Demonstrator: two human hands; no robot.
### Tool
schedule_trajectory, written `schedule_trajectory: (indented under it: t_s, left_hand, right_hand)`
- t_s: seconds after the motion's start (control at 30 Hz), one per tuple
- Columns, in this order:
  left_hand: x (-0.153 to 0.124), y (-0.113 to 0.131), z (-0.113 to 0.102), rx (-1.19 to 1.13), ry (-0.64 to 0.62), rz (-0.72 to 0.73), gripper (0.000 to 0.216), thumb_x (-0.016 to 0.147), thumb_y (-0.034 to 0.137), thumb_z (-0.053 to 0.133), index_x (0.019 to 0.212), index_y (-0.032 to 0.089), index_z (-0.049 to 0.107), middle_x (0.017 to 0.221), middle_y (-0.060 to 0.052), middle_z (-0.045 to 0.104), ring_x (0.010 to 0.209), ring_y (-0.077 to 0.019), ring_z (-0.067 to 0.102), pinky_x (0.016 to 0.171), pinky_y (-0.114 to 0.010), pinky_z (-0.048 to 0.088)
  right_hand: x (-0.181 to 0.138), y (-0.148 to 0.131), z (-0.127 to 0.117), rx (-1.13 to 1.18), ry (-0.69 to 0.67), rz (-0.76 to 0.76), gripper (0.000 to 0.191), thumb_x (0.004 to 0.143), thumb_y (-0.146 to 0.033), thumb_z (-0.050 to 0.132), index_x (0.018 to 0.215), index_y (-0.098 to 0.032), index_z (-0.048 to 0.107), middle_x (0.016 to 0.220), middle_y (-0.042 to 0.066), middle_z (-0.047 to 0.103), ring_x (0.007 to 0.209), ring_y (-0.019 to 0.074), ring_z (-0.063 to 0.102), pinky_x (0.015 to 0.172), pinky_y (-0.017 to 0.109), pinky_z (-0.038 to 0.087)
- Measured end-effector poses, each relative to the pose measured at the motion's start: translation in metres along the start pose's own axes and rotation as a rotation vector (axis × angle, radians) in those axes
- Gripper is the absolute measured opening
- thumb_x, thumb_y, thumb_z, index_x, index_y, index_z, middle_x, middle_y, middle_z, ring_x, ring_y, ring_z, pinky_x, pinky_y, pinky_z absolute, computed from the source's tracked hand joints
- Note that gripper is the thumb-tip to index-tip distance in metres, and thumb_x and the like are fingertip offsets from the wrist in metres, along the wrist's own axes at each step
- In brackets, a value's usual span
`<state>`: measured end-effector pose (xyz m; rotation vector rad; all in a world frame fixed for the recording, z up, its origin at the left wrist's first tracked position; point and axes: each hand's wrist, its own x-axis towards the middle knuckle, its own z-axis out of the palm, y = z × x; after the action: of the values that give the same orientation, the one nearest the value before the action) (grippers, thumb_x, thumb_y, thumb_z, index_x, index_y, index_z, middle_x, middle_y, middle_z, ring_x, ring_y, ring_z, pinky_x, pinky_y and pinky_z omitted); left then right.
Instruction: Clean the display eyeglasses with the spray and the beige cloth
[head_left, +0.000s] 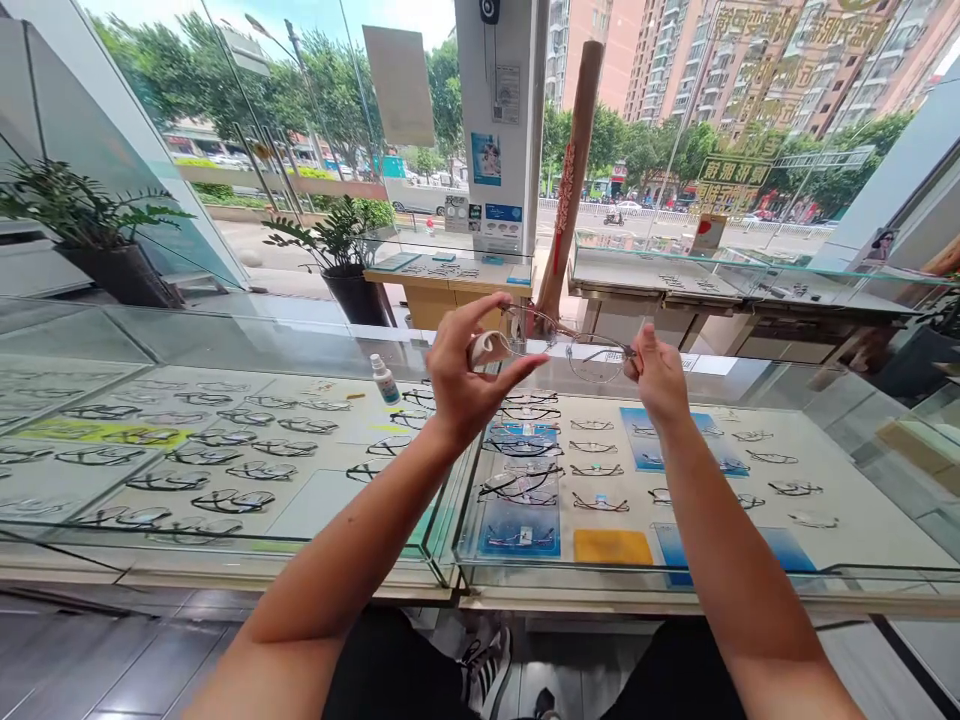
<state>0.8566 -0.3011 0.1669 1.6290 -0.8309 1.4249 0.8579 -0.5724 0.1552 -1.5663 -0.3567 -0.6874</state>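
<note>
A pair of thin-rimmed eyeglasses (594, 362) is held up above the glass counter, its clear lenses side by side. My left hand (466, 370) grips the left end of the frame, thumb below and index finger above that lens. Tucked in the same hand is a rolled whitish piece (489, 348) that looks like cloth or paper. At the other end, my right hand (660, 378) pinches the frame near the hinge between thumb and fingers. A small white bottle with a blue label (385, 380) stands on the counter to the left of my left hand.
Beneath my arms, the glass display case (450, 545) holds rows of eyeglasses (232, 500), blue sheets (521, 530) and an orange-yellow cloth (613, 547). Beyond it are a potted plant (349, 250), a wooden post (574, 180) and more display counters (645, 275) by the window.
</note>
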Motion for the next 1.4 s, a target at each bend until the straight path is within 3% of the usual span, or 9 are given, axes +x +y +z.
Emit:
schedule_trajectory:
  t_s: [0.1, 0.17, 0.23, 0.27, 0.33, 0.4, 0.53, 0.77, 1.4]
  left_hand:
    - [0.040, 0.011, -0.005, 0.000, 0.060, 0.001, 0.077, 0.081, 0.066, 0.095, 0.144, 0.033, 0.067, 0.137, -0.009, 0.076, 0.121, -0.0312, 0.074, 0.103, -0.047, 0.061]
    - [0.061, 0.018, -0.005, 0.004, 0.133, -0.011, 0.079, 0.078, 0.065, 0.097, 0.144, 0.034, 0.067, 0.141, -0.010, 0.074, 0.130, -0.0340, 0.071, 0.108, -0.049, 0.060]
    - [0.075, 0.025, -0.002, 0.002, 0.205, -0.019, 0.077, 0.079, 0.064, 0.097, 0.144, 0.034, 0.066, 0.143, -0.010, 0.072, 0.136, -0.0349, 0.069, 0.110, -0.049, 0.060]
    - [0.078, 0.027, 0.001, -0.003, 0.230, -0.020, 0.075, 0.081, 0.063, 0.096, 0.144, 0.033, 0.067, 0.142, -0.010, 0.072, 0.137, -0.0347, 0.069, 0.111, -0.049, 0.060]
    - [0.079, 0.030, 0.006, -0.025, 0.244, -0.011, 0.070, 0.084, 0.061, 0.094, 0.142, 0.031, 0.068, 0.139, -0.009, 0.074, 0.134, -0.0332, 0.071, 0.112, -0.049, 0.060]
    - [0.076, 0.031, 0.009, -0.052, 0.214, 0.004, 0.067, 0.086, 0.059, 0.094, 0.140, 0.029, 0.070, 0.134, -0.009, 0.076, 0.129, -0.0314, 0.074, 0.111, -0.048, 0.062]
    - [0.067, 0.028, 0.011, -0.049, 0.168, 0.011, 0.068, 0.083, 0.056, 0.097, 0.139, 0.026, 0.071, 0.131, -0.008, 0.078, 0.123, -0.0291, 0.076, 0.104, -0.044, 0.065]
    - [0.067, 0.026, 0.013, -0.022, 0.177, 0.005, 0.065, 0.079, 0.051, 0.101, 0.133, 0.026, 0.074, 0.123, -0.006, 0.080, 0.112, -0.0253, 0.079, 0.097, -0.040, 0.066]
    - [0.067, 0.018, 0.015, -0.042, 0.013, -0.150, 0.057, 0.082, 0.053, 0.099, 0.128, 0.027, 0.077, 0.125, -0.008, 0.080, 0.117, -0.0265, 0.077, 0.106, -0.043, 0.064]
  right_hand:
    - [0.024, -0.044, -0.009, -0.075, 0.025, -0.244, 0.082, 0.099, -0.091, 0.047, 0.049, -0.028, 0.034, 0.053, -0.003, 0.034, 0.056, 0.0162, 0.043, 0.058, 0.036, 0.044]
    - [0.032, -0.073, -0.014, -0.066, 0.130, -0.421, 0.071, 0.101, -0.078, 0.060, 0.053, -0.027, 0.047, 0.064, 0.001, 0.054, 0.071, 0.0190, 0.059, 0.070, 0.039, 0.052]
    - [0.030, -0.093, -0.014, -0.078, 0.184, -0.547, 0.040, 0.098, -0.064, 0.072, 0.083, -0.027, 0.072, 0.096, 0.005, 0.073, 0.096, 0.0229, 0.070, 0.085, 0.041, 0.057]
    - [0.026, -0.100, -0.012, -0.124, 0.191, -0.586, 0.036, 0.096, -0.061, 0.074, 0.107, -0.028, 0.076, 0.116, 0.006, 0.076, 0.111, 0.0260, 0.072, 0.090, 0.043, 0.059]
    - [0.016, -0.105, -0.006, -0.288, 0.171, -0.637, 0.058, 0.094, -0.063, 0.075, 0.142, -0.032, 0.066, 0.147, 0.009, 0.070, 0.133, 0.0322, 0.068, 0.102, 0.051, 0.060]
    - [0.005, -0.105, 0.001, -0.421, 0.136, -0.655, 0.074, 0.093, -0.061, 0.077, 0.157, -0.034, 0.054, 0.159, 0.011, 0.063, 0.144, 0.0365, 0.063, 0.112, 0.059, 0.058]
    - [-0.007, -0.103, 0.012, -0.470, 0.093, -0.657, 0.079, 0.091, -0.054, 0.086, 0.160, -0.035, 0.052, 0.154, 0.010, 0.067, 0.142, 0.0358, 0.066, 0.122, 0.061, 0.052]
    - [-0.007, -0.100, 0.022, -0.411, 0.170, -0.547, 0.059, 0.093, -0.054, 0.086, 0.142, -0.030, 0.065, 0.127, 0.007, 0.075, 0.118, 0.0301, 0.074, 0.106, 0.053, 0.061]
    - [0.003, -0.093, 0.018, -0.496, 0.202, -0.433, 0.054, 0.097, -0.055, 0.082, 0.144, -0.031, 0.069, 0.134, 0.009, 0.080, 0.121, 0.0318, 0.076, 0.100, 0.054, 0.065]
